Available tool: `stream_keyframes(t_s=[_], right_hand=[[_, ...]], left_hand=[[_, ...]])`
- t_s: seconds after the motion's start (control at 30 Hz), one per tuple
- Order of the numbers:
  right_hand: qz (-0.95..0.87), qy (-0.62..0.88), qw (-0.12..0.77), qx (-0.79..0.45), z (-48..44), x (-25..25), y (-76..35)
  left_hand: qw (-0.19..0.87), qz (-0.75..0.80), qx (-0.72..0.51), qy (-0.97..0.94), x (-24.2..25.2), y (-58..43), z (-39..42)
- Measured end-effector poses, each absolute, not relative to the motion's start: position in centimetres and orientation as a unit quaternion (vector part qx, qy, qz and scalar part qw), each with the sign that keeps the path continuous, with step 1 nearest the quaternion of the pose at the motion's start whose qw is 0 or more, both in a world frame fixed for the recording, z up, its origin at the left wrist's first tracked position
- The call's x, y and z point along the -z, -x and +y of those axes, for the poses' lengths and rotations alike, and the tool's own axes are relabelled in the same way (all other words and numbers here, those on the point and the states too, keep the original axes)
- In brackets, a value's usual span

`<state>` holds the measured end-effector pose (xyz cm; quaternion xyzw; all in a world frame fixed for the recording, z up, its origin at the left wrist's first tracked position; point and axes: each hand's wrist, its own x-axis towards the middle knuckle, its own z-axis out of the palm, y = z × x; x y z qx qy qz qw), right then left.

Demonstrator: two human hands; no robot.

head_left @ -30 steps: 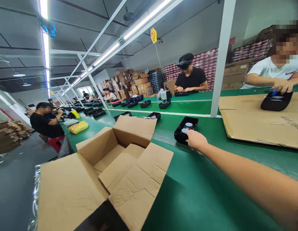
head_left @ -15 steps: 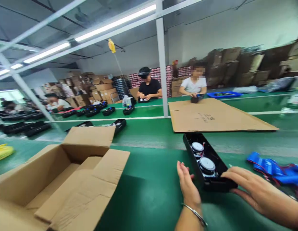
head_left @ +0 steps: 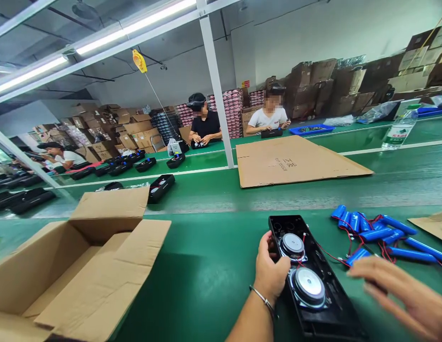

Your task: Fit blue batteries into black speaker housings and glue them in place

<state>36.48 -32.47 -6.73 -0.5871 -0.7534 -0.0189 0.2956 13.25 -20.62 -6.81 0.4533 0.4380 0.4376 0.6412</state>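
A black speaker housing [head_left: 326, 266] lies on the green bench with its inside facing up. Two round speakers [head_left: 308, 287] with pale magnets sit in it, along with thin red wires. My left hand [head_left: 271, 266] grips the housing's left wall, thumb over the rim near the speakers. Off to the right of the housing, my right hand [head_left: 395, 294] is slightly blurred, its fingers stretched out and holding nothing visible. Just beyond those fingers is a loose pile of blue battery packs [head_left: 378, 234] with red and black leads.
An open cardboard box [head_left: 110, 266] stands at left. A flat cardboard sheet [head_left: 295, 161] lies across the bench, with a water bottle [head_left: 399, 130] farther right. Another speaker housing [head_left: 161, 188] rests behind the box. Co-workers sit opposite, near a white post [head_left: 216, 90].
The speaker housing has come nearer to me. My left hand has closed on its left wall. My right hand has let go of it and moved right, beside the battery packs.
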Motion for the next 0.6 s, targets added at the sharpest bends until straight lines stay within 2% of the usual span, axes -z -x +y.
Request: stream_keyframes(t_s=[0.17,0.3,0.43,0.6], right_hand=[[-0.799,0.564,0.183,0.100,-28.5,8.0,-42.2],[-0.798,0.579,0.165,0.030,-28.0,9.5,-43.5],[-0.727,0.639,0.238,-0.077,-27.9,7.3,-43.8],[-0.552,0.670,0.434,-0.240,-26.9,1.0,-41.8]], left_hand=[[0.637,0.429,-0.451,-0.454,6.6,-13.2,-20.9],[0.635,0.420,-0.448,-0.469,6.8,-13.2,-20.9],[0.641,0.418,-0.449,-0.462,6.9,-13.3,-20.9],[0.644,0.386,-0.457,-0.477,6.6,-12.8,-21.2]])
